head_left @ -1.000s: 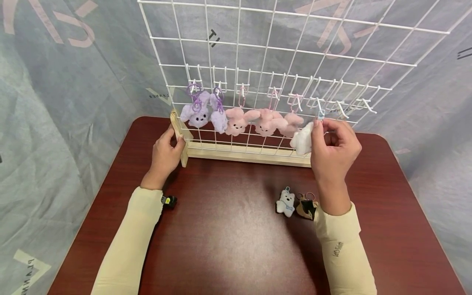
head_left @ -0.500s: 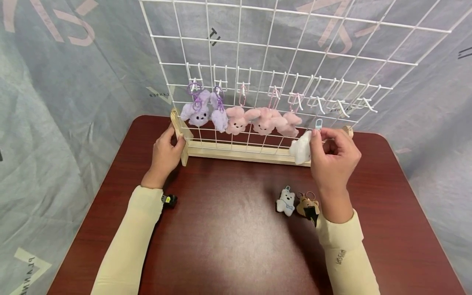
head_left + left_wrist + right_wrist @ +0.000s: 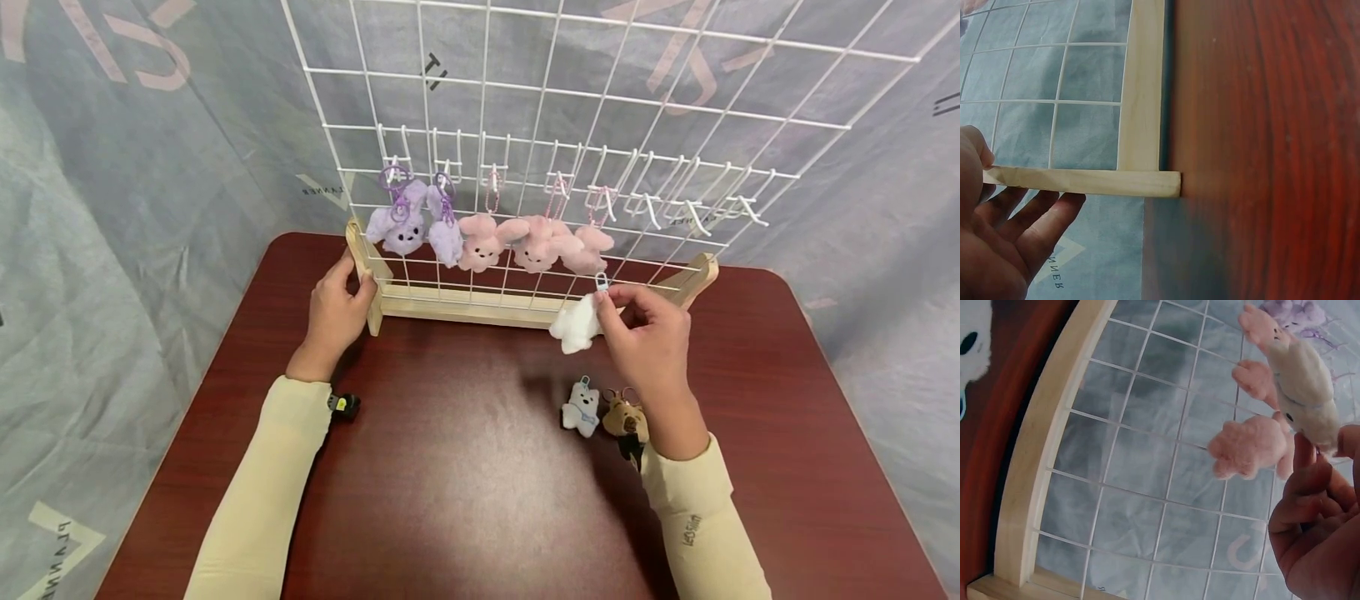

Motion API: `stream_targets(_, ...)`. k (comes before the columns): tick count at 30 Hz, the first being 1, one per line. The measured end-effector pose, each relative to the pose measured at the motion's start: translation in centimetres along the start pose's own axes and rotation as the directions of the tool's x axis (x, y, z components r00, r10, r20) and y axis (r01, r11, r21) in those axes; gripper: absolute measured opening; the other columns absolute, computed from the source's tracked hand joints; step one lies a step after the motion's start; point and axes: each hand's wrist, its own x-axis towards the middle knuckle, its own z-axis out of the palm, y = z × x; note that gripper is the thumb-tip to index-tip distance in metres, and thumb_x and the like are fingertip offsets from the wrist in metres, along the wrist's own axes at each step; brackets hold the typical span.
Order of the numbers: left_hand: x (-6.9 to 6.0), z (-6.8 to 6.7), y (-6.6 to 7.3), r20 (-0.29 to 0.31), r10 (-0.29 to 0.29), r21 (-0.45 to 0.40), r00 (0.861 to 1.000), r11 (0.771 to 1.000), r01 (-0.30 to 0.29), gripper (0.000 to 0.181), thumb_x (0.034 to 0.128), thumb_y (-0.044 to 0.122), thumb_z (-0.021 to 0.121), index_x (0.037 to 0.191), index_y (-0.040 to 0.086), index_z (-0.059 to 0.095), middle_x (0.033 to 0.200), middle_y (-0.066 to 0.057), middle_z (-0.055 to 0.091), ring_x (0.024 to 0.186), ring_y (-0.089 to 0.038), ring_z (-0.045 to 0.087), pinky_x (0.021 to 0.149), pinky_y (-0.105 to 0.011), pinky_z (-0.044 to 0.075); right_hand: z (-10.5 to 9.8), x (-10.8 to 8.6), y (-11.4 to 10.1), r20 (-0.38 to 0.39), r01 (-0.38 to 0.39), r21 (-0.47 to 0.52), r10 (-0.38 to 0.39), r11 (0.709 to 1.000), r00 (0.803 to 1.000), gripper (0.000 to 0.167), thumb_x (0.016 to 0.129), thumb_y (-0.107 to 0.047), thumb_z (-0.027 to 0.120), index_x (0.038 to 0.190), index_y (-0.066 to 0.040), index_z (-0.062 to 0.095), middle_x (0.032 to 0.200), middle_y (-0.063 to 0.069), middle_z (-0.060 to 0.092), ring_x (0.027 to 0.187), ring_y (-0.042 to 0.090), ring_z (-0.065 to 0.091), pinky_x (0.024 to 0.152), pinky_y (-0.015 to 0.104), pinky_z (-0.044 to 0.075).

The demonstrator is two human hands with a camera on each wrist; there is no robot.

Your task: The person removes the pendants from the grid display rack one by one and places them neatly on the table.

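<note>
At the left, the left hand (image 3: 339,307) grasps the left wooden foot (image 3: 364,279) of the display rack; the left wrist view shows its thumb on one side of the wood and the other fingers on the opposite side. A small black device (image 3: 346,407) sits at that wrist, by the cream sleeve (image 3: 251,492). From the foot, a pale wooden base bar (image 3: 465,308) runs rightward beneath the white wire grid (image 3: 517,83). Along the grid's row of hooks hang two purple plush keychains (image 3: 405,236) side by side, then three pink plush bunnies (image 3: 482,248) on pink chains. Below the rightmost bunny, in front of the base bar and raised above the reddish-brown surface (image 3: 450,467), is a white plush keychain (image 3: 576,325), tilted. The fingers of the right hand (image 3: 649,335) pinch it by its pale clip (image 3: 602,282). Beneath it, a white bear keychain (image 3: 581,412) with a blue bow lies on the surface, just beside a brown bear keychain (image 3: 624,418). Farther right, three more white hooks (image 3: 696,218) jut from the grid above the right wooden foot (image 3: 693,280).
</note>
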Motion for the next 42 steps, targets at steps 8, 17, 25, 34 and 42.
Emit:
stream_targets(8, 0.1, -0.1, 0.1, 0.005, 0.006, -0.007, 1.0, 1.0, -0.006, 0.052, 0.1025, 0.025, 0.061, 0.153, 0.015, 0.057, 0.142, -0.019, 0.067, 0.128, -0.039, 0.065, 0.104, -0.06, 0.049, -0.2, -0.7, 0.9, 0.227, 0.067, -0.038, -0.056, 0.997, 0.972, 0.005, 0.091, -0.007, 0.078, 0.089, -0.003, 0.081, 0.058, 0.003, 0.061, 0.05, -0.001, 0.043, 0.05, 0.014, 0.033)
stream_targets(17, 0.0, -0.1, 0.0, 0.0, 0.009, -0.012, 1.0, 1.0, -0.009, 0.052, 0.1018, 0.025, 0.061, 0.152, 0.014, 0.058, 0.156, -0.013, 0.059, 0.14, -0.035, 0.059, 0.113, -0.058, 0.046, -0.2, -1.6, 2.0, 0.54, 0.099, -0.155, 0.0, 0.983, 0.842, 0.009, 0.097, -0.013, 0.076, 0.101, -0.011, 0.084, 0.088, 0.002, 0.08, 0.072, 0.008, 0.062, 0.069, 0.026, 0.052)
stream_targets(25, -0.1, -0.1, -0.1, 0.013, 0.011, -0.018, 1.0, 1.0, -0.011, 0.05, 0.1044, 0.024, 0.059, 0.154, 0.015, 0.056, 0.16, -0.01, 0.055, 0.142, -0.036, 0.057, 0.112, -0.06, 0.046, -0.2, -1.8, 3.2, 0.706, 0.165, -0.16, -0.004, 0.973, 0.709, 0.011, 0.097, -0.017, 0.075, 0.104, -0.016, 0.084, 0.095, -0.005, 0.081, 0.078, 0.008, 0.064, 0.074, 0.032, 0.054)
stream_targets(34, -0.2, -0.1, 0.0, 0.006, 0.017, -0.004, 1.0, 1.0, -0.017, 0.051, 0.1035, 0.023, 0.06, 0.153, 0.014, 0.057, 0.157, -0.013, 0.057, 0.14, -0.038, 0.059, 0.111, -0.061, 0.047, 0.3, -2.4, 4.0, 0.8, 0.18, -0.059, -0.061, 0.982, 0.597, 0.004, 0.095, -0.014, 0.078, 0.093, -0.014, 0.081, 0.1, 0.001, 0.073, 0.085, 0.009, 0.064, 0.075, 0.03, 0.053)
stream_targets(42, 0.0, 0.1, -0.1, 0.003, 0.023, 0.009, 1.0, 1.0, -0.023, 0.053, 0.103, 0.026, 0.059, 0.154, 0.016, 0.056, 0.152, -0.016, 0.062, 0.136, -0.038, 0.061, 0.109, -0.061, 0.048, 0.4, -2.6, 3.9, 0.833, 0.093, -0.06, -0.001, 0.994, 0.553, 0.01, 0.094, -0.008, 0.076, 0.089, -0.016, 0.08, 0.086, -0.007, 0.075, 0.077, 0.004, 0.063, 0.071, 0.028, 0.054)
